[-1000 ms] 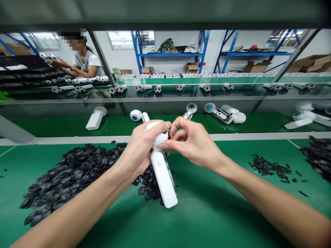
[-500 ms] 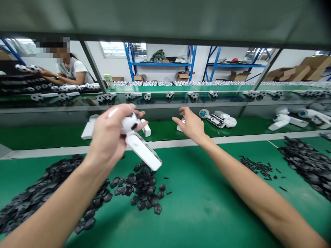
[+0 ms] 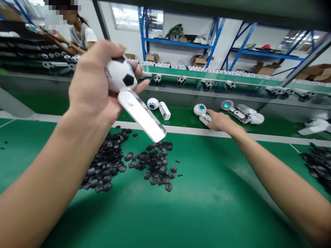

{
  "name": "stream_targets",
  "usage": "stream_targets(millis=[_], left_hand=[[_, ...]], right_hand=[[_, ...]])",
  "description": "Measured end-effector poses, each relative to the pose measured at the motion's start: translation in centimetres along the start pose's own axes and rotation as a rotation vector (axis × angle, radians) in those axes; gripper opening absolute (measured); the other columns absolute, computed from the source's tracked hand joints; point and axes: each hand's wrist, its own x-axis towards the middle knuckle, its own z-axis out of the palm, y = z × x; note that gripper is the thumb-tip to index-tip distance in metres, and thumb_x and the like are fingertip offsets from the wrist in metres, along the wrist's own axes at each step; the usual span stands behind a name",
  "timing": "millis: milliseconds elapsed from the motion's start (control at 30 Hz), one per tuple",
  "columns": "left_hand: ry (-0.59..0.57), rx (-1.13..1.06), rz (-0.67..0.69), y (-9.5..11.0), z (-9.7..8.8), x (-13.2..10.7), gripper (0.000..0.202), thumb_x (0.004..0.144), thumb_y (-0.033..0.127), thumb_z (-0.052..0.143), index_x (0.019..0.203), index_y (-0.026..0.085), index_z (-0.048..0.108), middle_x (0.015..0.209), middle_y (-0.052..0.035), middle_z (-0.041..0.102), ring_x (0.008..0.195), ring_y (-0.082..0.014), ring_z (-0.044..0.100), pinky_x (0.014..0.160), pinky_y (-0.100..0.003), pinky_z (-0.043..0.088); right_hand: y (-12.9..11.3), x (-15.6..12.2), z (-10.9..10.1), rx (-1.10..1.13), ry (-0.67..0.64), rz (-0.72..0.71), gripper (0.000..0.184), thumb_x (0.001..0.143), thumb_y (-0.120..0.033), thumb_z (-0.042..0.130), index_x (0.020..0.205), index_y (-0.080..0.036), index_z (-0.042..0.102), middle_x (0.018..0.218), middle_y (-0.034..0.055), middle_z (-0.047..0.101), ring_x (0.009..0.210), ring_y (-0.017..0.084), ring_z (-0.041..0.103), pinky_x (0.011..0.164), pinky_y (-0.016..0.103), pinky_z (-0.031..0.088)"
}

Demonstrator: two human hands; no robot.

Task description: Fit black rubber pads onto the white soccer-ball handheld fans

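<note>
My left hand (image 3: 90, 79) is raised at the left, fingers wrapped round the ball-shaped head of a white device with black soccer-ball patches (image 3: 121, 74). Its flat white arm (image 3: 142, 115) slants down to the right, with electronics showing along one edge. Farther right, my right hand (image 3: 222, 120) is closed on another white device with a round head and blue centre (image 3: 200, 109), at its lower part; some fingertips are hidden. Between the hands, a similar white device (image 3: 153, 103) lies on the green ledge.
Piles of black pentagon pieces (image 3: 157, 162) lie on the green table (image 3: 207, 206), with more at the far right (image 3: 318, 165). An opened device with a lit blue ring (image 3: 227, 105) sits right of my right hand. Across the line, a person (image 3: 82, 36) handles similar devices.
My right hand has moved from open above the ledge down onto the white device. The left hand still holds its soccer-ball device, now higher and farther left in view. The camera view has tilted.
</note>
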Motion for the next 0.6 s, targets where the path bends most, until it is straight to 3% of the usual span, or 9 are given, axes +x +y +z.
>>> stream_targets(millis=[67,133,200,267,333,467,533,600], left_hand=[[-0.052,0.012,0.079,0.7,-0.6,0.4,0.009,0.092,0.014,0.066,0.089,0.017,0.058,0.090,-0.0030,0.061,0.089,-0.0169,0.068,0.092,-0.044,0.069],[-0.121,0.027,0.123,1.2,-1.1,0.8,0.008,0.100,0.014,0.059,0.092,0.016,0.059,0.092,-0.0016,0.059,0.088,-0.0137,0.068,0.094,-0.040,0.068],[-0.155,0.028,0.106,1.6,-1.4,1.1,0.011,0.105,0.016,0.055,0.095,0.017,0.060,0.093,0.0001,0.058,0.089,-0.0114,0.068,0.092,-0.036,0.067],[-0.170,0.024,0.072,1.7,-1.6,1.3,0.014,0.107,0.016,0.054,0.095,0.018,0.060,0.091,0.0013,0.058,0.089,-0.0106,0.067,0.090,-0.033,0.068],[-0.191,0.015,0.094,1.8,-1.7,1.3,0.015,0.107,0.015,0.053,0.093,0.017,0.059,0.088,0.0007,0.056,0.090,-0.0112,0.066,0.087,-0.033,0.068],[-0.249,-0.002,0.148,1.7,-1.9,1.3,0.014,0.107,0.015,0.052,0.097,0.013,0.061,0.089,-0.0015,0.056,0.089,-0.0119,0.066,0.078,-0.026,0.065],[-0.263,0.003,0.177,1.6,-1.9,1.5,0.014,0.107,0.013,0.051,0.097,0.012,0.061,0.089,-0.0018,0.055,0.086,-0.0118,0.064,0.073,-0.024,0.062],[-0.228,-0.019,0.223,1.4,-1.8,1.6,0.013,0.104,0.011,0.052,0.093,0.013,0.059,0.087,-0.0020,0.053,0.086,-0.0130,0.064,0.072,-0.026,0.062]], right_hand=[[1.8,-3.2,-0.1,-0.081,-0.020,-0.027,0.069,0.094,-0.022,0.070,0.161,-0.020,0.054,0.121,0.0212,0.079,0.096,0.040,0.078,0.073,0.044,0.058],[2.9,-6.2,-0.5,-0.143,-0.014,-0.054,0.059,0.095,-0.024,0.067,0.153,-0.019,0.061,0.105,0.0201,0.081,0.084,0.039,0.078,0.065,0.042,0.053],[2.9,-8.3,-1.1,-0.186,0.031,-0.088,0.038,0.099,-0.030,0.064,0.134,-0.018,0.073,0.108,0.0220,0.080,0.093,0.042,0.077,0.064,0.043,0.049],[1.6,-9.3,-1.9,-0.175,0.129,-0.150,0.030,0.101,-0.036,0.062,0.122,-0.019,0.077,0.120,0.0204,0.079,0.107,0.044,0.075,0.066,0.043,0.048],[-0.6,-9.7,-2.4,-0.101,0.222,-0.216,0.026,0.103,-0.037,0.061,0.119,-0.023,0.077,0.121,0.0142,0.081,0.106,0.040,0.075,0.065,0.041,0.047],[-5.3,-9.2,-1.8,0.113,0.152,-0.446,0.018,0.104,-0.031,0.063,0.106,-0.025,0.080,0.105,0.0063,0.084,0.094,0.032,0.078,0.068,0.037,0.048],[-7.1,-8.2,-1.1,0.191,0.155,-0.489,0.021,0.106,-0.033,0.061,0.112,-0.024,0.079,0.110,0.0072,0.084,0.099,0.032,0.078,0.074,0.037,0.051],[-8.7,-6.5,-0.5,0.196,0.214,-0.417,0.033,0.109,-0.040,0.057,0.132,-0.022,0.072,0.124,0.0114,0.081,0.109,0.035,0.077,0.080,0.039,0.054]])
